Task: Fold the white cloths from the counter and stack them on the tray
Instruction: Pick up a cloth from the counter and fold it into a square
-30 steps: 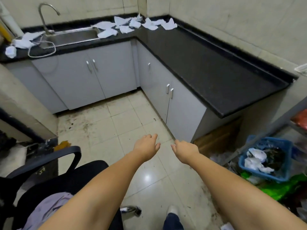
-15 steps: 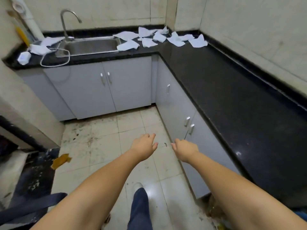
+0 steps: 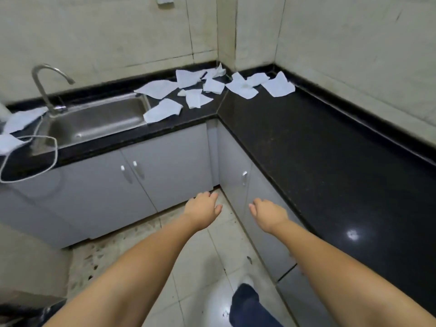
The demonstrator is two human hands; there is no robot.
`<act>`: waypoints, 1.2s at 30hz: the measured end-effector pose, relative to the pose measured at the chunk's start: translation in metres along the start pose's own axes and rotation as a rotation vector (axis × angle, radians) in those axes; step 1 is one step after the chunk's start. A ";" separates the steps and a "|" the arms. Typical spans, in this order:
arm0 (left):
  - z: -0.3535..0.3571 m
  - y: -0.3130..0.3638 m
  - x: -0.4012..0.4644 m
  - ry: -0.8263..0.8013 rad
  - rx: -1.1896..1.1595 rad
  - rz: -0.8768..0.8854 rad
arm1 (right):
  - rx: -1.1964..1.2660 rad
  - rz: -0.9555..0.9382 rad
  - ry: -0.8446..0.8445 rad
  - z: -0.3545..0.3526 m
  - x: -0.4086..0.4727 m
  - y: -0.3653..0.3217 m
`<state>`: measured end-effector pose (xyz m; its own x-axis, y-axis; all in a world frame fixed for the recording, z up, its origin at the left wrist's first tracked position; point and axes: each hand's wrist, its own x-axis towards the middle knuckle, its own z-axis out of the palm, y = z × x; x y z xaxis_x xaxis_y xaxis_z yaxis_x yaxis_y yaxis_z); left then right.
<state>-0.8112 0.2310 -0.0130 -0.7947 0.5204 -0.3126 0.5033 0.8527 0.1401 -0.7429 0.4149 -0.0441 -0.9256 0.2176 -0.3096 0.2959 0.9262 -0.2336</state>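
Well ahead of both hands, the white cloths point(image 3: 213, 88) lie scattered over the far corner of the black bench point(image 3: 318, 142), at about twelve o'clock from where I stand; a couple more cloths point(image 3: 21, 119) sit off at ten o'clock, left of the sink point(image 3: 94, 119); no tray shows in this view, so I cannot say where the stack is to go. My left hand point(image 3: 204, 208) and right hand point(image 3: 269, 212) hang side by side but apart over the floor, fingers loosely spread, holding nothing, both well short of the bench corner. The main scatter runs as a band from ten towards two o'clock across the corner; its near end by the sink rim point(image 3: 162, 110) lies on the left hand's side, its far end point(image 3: 279, 84) on the right's; I judge neither hand much nearer, the left perhaps slightly so for the closest cloth. The coming move, as I read it, is a step forward and a reach up and ahead to twelve.
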 end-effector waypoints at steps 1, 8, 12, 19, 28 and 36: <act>-0.006 -0.001 0.024 0.004 0.005 0.016 | -0.001 0.004 0.015 -0.008 0.022 0.002; -0.061 0.007 0.200 0.030 0.008 0.087 | 0.046 0.060 0.075 -0.080 0.179 0.033; -0.097 0.022 0.281 0.026 -0.023 0.125 | 0.053 0.114 0.079 -0.120 0.248 0.059; -0.132 0.049 0.414 -0.028 0.000 0.237 | 0.118 0.209 0.105 -0.158 0.342 0.101; -0.168 0.066 0.612 -0.035 0.029 0.497 | 0.192 0.369 0.193 -0.198 0.499 0.141; -0.189 0.071 0.782 -0.004 0.145 0.791 | 0.203 0.526 0.300 -0.230 0.621 0.166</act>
<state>-1.4608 0.7073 -0.0694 -0.1834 0.9673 -0.1754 0.9558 0.2172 0.1981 -1.3224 0.7748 -0.0633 -0.6612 0.7317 -0.1655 0.7406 0.6015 -0.2994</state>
